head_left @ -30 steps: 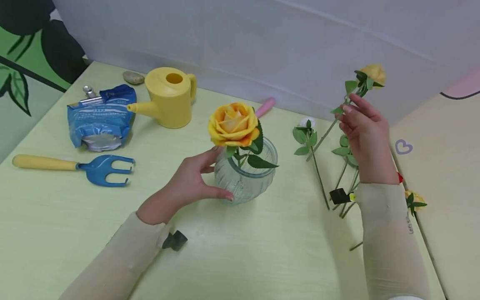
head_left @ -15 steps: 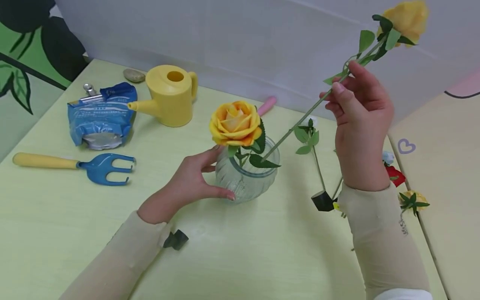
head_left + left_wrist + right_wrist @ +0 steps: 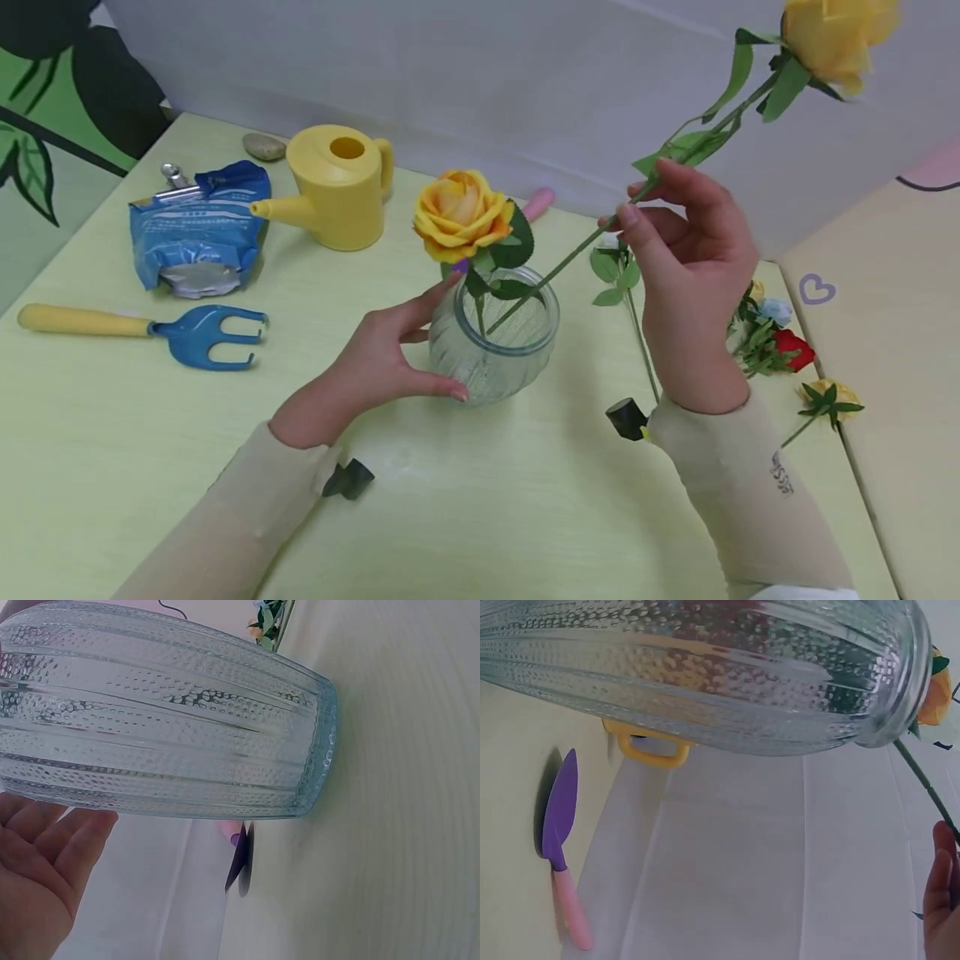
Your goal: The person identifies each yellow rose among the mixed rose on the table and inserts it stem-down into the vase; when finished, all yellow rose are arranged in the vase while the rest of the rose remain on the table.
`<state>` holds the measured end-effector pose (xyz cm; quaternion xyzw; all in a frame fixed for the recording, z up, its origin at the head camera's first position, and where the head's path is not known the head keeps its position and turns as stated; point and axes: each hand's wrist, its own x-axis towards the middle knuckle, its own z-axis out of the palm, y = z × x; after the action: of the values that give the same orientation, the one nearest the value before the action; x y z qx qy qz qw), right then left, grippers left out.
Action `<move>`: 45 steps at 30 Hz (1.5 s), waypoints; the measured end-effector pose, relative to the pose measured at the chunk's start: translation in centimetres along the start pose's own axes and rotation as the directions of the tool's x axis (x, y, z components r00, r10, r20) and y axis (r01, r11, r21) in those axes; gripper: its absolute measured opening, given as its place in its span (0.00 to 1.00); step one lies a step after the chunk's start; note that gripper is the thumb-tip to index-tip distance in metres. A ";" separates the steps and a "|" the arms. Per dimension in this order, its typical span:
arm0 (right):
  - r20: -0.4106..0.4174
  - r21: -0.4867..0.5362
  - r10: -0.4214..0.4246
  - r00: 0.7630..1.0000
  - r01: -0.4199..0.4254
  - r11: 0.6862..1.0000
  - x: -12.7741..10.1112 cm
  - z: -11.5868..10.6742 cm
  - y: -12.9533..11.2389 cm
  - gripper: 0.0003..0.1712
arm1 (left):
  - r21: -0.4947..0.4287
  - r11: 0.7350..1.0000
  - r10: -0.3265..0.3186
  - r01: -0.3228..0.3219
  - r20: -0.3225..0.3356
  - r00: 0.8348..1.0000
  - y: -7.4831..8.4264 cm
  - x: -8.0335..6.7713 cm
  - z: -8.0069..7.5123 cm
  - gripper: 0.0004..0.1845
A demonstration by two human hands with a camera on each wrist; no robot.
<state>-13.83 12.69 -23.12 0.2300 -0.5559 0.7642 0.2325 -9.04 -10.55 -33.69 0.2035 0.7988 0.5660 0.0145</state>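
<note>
- The vase [image 3: 493,346], centre of the head view, is clear glass, ribbed and finely dimpled, glossy at the rim.
- The watering can [image 3: 339,190], upper left, looks like smooth yellow plastic with a soft sheen.
- The bag [image 3: 198,233], at left, is crinkled blue foil or plastic film, shiny, shut with a metal clip [image 3: 174,179].
- The hand rake [image 3: 142,327], lower left, has matt blue plastic tines.
- The table [image 3: 480,517] is pale, matt, faintly wood-grained laminate.
- Both sleeves [image 3: 757,500], along the bottom, are thin cream knit cloth.
- The rose petals [image 3: 457,215] look like matt fabric.
</note>
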 end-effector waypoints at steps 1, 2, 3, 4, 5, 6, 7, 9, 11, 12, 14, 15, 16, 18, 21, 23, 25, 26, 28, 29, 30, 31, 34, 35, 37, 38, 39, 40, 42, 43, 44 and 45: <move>0.013 -0.008 -0.003 1.000 0.003 1.000 -0.1 0.1 0.1 0.17 | 0.000 1.000 0.001 -0.001 -0.001 1.000 0.1 0.0 0.0 0.58; 0.026 -0.011 -0.005 1.000 0.005 1.000 -0.2 0.1 0.2 0.17 | 0.004 1.000 0.001 -0.001 -0.003 1.000 0.1 0.0 0.0 0.58; 0.036 -0.017 -0.007 0.999 0.008 1.000 -0.4 0.2 0.3 0.17 | 0.006 1.000 0.002 -0.002 -0.003 1.000 0.1 0.0 0.0 0.58; 0.047 -0.019 -0.004 0.999 0.005 1.000 -0.6 0.2 0.4 0.17 | 0.008 1.000 -0.001 0.001 -0.004 1.000 0.1 0.0 0.0 0.58; 0.059 -0.026 0.001 0.998 0.000 1.000 -0.8 0.2 0.5 0.17 | 0.009 1.000 -0.002 0.002 -0.003 1.000 0.1 0.0 0.0 0.58; 0.072 -0.026 0.005 0.997 -0.003 1.000 -1.0 0.2 0.6 0.17 | 0.010 1.000 -0.003 0.003 -0.003 1.000 0.1 0.0 0.0 0.57; 0.084 -0.031 0.008 0.996 -0.005 1.000 -1.3 0.2 0.7 0.17 | 0.008 1.000 -0.003 0.003 -0.002 1.000 0.1 0.0 0.1 0.57; 0.106 -0.047 0.025 0.994 -0.020 0.999 -1.9 0.1 0.8 0.16 | 0.010 1.000 -0.006 0.006 0.000 1.000 0.1 0.0 0.1 0.58; 0.130 -0.071 0.038 0.991 -0.029 0.997 -2.5 0.0 1.0 0.16 | 0.010 1.000 -0.009 0.009 0.000 1.000 0.1 0.0 0.1 0.58; 0.142 -0.084 0.048 0.989 -0.037 0.996 -2.7 0.0 1.2 0.16 | 0.011 1.000 -0.010 0.010 -0.001 1.000 0.1 -0.1 0.1 0.58; 0.165 -0.115 0.078 0.983 -0.059 0.992 -3.0 0.0 1.5 0.16 | 0.011 1.000 -0.008 0.008 -0.003 1.000 0.0 0.0 0.1 0.58; 0.177 -0.129 0.092 0.980 -0.070 0.989 -3.1 0.0 1.6 0.16 | 0.011 1.000 -0.007 0.007 -0.005 1.000 0.0 0.0 0.1 0.58; 0.188 -0.143 0.112 0.976 -0.086 0.986 -3.1 0.0 1.8 0.16 | 0.013 1.000 -0.003 0.003 -0.006 1.000 0.0 0.0 0.1 0.58; 0.206 -0.173 0.159 0.966 -0.125 0.977 -3.3 0.0 2.1 0.16 | 0.016 1.000 0.003 -0.003 -0.008 1.000 0.0 0.0 0.1 0.58; 0.219 -0.208 0.212 0.952 -0.167 0.964 -3.4 0.1 2.4 0.15 | 0.019 1.000 0.000 0.000 -0.006 1.000 0.1 0.0 0.1 0.56; 0.227 -0.216 0.230 0.946 -0.182 0.959 -3.5 0.2 2.5 0.15 | 0.015 1.000 -0.007 0.007 -0.005 1.000 0.1 0.0 0.1 0.55; 0.233 -0.214 0.238 0.943 -0.188 0.958 -3.6 0.2 2.6 0.15 | 0.012 1.000 -0.017 0.017 -0.002 1.000 0.2 0.0 0.1 0.53; 0.236 -0.209 0.238 0.942 -0.190 0.959 -3.6 0.2 2.6 0.15 | 0.011 1.000 -0.020 0.020 -0.001 1.000 0.2 0.1 0.1 0.53; 0.227 -0.194 0.228 0.947 -0.186 0.963 -3.5 0.2 2.5 0.16 | 0.009 1.000 -0.023 0.023 0.000 1.000 0.2 0.1 0.0 0.52; 0.214 -0.179 0.220 0.952 -0.183 0.967 -3.5 0.3 2.5 0.16 | 0.009 1.000 -0.024 0.024 0.000 1.000 0.2 0.1 0.0 0.52; 0.198 -0.158 0.206 0.958 -0.176 0.972 -3.3 0.4 2.5 0.16 | 0.010 1.000 -0.023 0.023 0.001 1.000 0.2 0.1 0.0 0.52; 0.175 -0.122 0.192 0.966 -0.173 0.977 -3.2 0.5 2.5 0.15 | 0.012 1.000 -0.022 0.022 0.001 1.000 0.2 0.1 0.0 0.52; 0.115 -0.040 0.160 0.980 -0.157 0.987 -2.6 0.9 2.5 0.15 | 0.014 1.000 -0.020 0.020 0.001 1.000 0.2 0.1 0.0 0.51; 0.116 -0.028 0.157 0.981 -0.155 0.987 -2.4 1.0 2.6 0.16 | 0.012 1.000 -0.022 0.022 0.002 1.000 0.1 0.0 0.0 0.50; 0.136 -0.023 0.186 0.973 -0.185 0.982 -2.2 1.3 2.7 0.17 | 0.008 1.000 -0.027 0.027 0.000 1.000 0.1 0.0 0.0 0.47; 0.156 -0.038 0.215 0.964 -0.212 0.977 -2.1 1.4 2.7 0.18 | 0.006 1.000 -0.029 0.029 0.000 1.000 0.0 0.0 0.0 0.45; 0.180 -0.051 0.247 0.952 -0.242 0.969 -2.1 1.5 2.8 0.20 | 0.003 0.999 -0.033 0.033 0.000 0.999 0.0 0.0 0.0 0.44; 0.200 -0.065 0.281 0.939 -0.273 0.960 -2.2 1.6 2.8 0.22 | 0.001 0.999 -0.034 0.034 0.000 0.999 0.0 0.0 0.0 0.43; 0.235 -0.084 0.342 0.910 -0.332 0.940 -2.3 1.7 3.0 0.24 | 0.004 1.000 -0.029 0.029 -0.003 1.000 0.0 -0.1 0.0 0.44; 0.243 -0.089 0.368 0.898 -0.357 0.930 -2.3 1.6 3.0 0.24 | 0.008 1.000 -0.025 0.025 -0.005 1.000 0.0 -0.1 0.0 0.44; 0.252 -0.101 0.389 0.886 -0.375 0.921 -2.4 1.6 3.1 0.24 | 0.012 1.000 -0.024 0.024 -0.006 1.000 0.0 -0.1 0.0 0.44; 0.260 -0.114 0.400 0.879 -0.383 0.916 -2.4 1.6 3.2 0.24 | 0.015 1.000 -0.021 0.021 -0.008 1.000 0.0 -0.1 0.0 0.44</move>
<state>-13.78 10.02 -26.48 0.2108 -0.6404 0.7386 -0.0006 -8.95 -10.61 -33.69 0.1930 0.8052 0.5605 0.0155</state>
